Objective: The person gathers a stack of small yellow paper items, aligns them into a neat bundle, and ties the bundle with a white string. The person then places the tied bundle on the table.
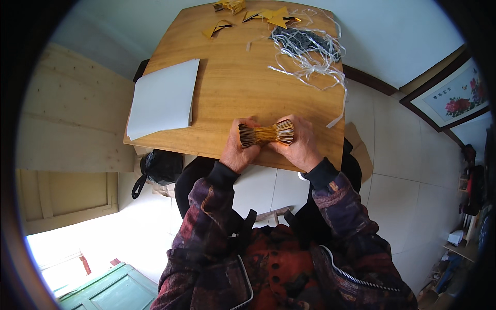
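A folded bundle of gold paper [266, 134], pinched at its middle and fanned at both ends, sits between my two hands above the near edge of a wooden table [232, 88]. My left hand [237, 147] grips the bundle's left end. On its right end my right hand [298, 144] is closed, fingers curled over the top. Both forearms come up from below in dark patterned sleeves.
A stack of white-grey paper sheets [164, 98] lies on the table's left side. A tangle of white strips [310, 51] lies at the far right over something dark. Folded gold paper shapes [276, 16] sit at the far edge. A black bag [160, 166] hangs below the table.
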`<act>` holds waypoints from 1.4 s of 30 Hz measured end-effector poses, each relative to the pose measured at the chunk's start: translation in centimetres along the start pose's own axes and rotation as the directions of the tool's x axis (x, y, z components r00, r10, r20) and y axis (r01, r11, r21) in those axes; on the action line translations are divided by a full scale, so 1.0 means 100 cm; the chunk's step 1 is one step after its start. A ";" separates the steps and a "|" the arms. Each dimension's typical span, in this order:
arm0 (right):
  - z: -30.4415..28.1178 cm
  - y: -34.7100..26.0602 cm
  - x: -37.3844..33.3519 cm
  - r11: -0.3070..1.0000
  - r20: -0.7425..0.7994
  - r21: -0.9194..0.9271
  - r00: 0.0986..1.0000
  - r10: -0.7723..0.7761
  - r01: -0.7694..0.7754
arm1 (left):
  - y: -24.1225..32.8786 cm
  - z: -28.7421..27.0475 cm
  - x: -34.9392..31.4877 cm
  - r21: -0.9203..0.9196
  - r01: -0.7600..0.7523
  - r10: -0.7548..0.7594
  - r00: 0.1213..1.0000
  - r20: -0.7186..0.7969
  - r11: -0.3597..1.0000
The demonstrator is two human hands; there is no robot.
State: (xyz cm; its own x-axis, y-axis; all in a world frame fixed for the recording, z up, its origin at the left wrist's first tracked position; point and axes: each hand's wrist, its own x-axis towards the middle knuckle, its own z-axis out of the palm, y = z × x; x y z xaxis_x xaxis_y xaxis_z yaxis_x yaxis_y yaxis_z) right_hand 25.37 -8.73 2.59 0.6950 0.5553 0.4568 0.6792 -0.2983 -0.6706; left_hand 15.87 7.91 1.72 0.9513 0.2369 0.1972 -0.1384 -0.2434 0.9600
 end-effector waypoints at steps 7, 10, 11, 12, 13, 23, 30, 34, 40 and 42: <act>0.001 0.000 0.000 0.999 -0.004 0.044 1.000 0.017 -0.017 | 0.006 -0.001 -0.002 -0.083 0.124 -0.126 0.992 -0.023 0.989; 0.001 0.002 -0.001 0.999 -0.009 0.043 1.000 0.018 -0.017 | 0.005 -0.002 0.000 -0.108 0.149 -0.152 0.988 -0.015 0.983; 0.001 0.002 -0.001 0.998 -0.008 0.056 1.000 0.019 -0.018 | 0.004 -0.002 0.001 -0.069 0.157 -0.159 0.987 -0.021 0.985; 0.001 0.002 -0.002 0.997 -0.011 0.076 1.000 0.019 -0.019 | 0.004 -0.003 0.001 -0.036 0.163 -0.164 0.986 -0.026 0.986; 0.002 0.002 -0.002 0.998 -0.015 0.067 1.000 0.016 -0.015 | 0.004 -0.003 0.002 0.000 0.172 -0.172 0.985 -0.034 0.985; -0.014 -0.020 -0.003 0.966 0.079 0.226 0.991 0.112 -0.127 | 0.034 -0.021 -0.003 0.170 0.204 -0.212 0.977 0.035 0.964; -0.034 -0.051 -0.025 0.651 0.205 0.717 0.968 0.145 -0.249 | 0.060 0.002 -0.046 -0.548 0.040 -0.003 0.998 0.069 0.835; -0.039 -0.062 -0.039 0.422 0.281 0.839 0.938 0.202 -0.342 | 0.066 0.027 -0.067 -0.747 0.043 -0.098 0.995 -0.029 0.663; -0.042 -0.086 -0.054 0.327 0.253 0.892 0.943 0.215 -0.313 | 0.077 0.049 -0.081 -0.858 -0.038 -0.049 0.996 -0.073 0.513; -0.047 -0.091 -0.056 0.369 0.278 0.863 0.934 0.225 -0.345 | 0.081 0.048 -0.083 -0.874 -0.051 -0.086 0.991 -0.106 0.483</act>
State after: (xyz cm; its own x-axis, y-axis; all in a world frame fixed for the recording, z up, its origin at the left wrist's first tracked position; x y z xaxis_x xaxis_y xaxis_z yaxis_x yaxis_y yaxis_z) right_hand 16.38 -12.76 8.86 0.7365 0.6669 0.1135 -0.1931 0.3680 -0.9095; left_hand 8.22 -0.53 6.93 0.9252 0.3550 0.1341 -0.3565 0.6921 0.6276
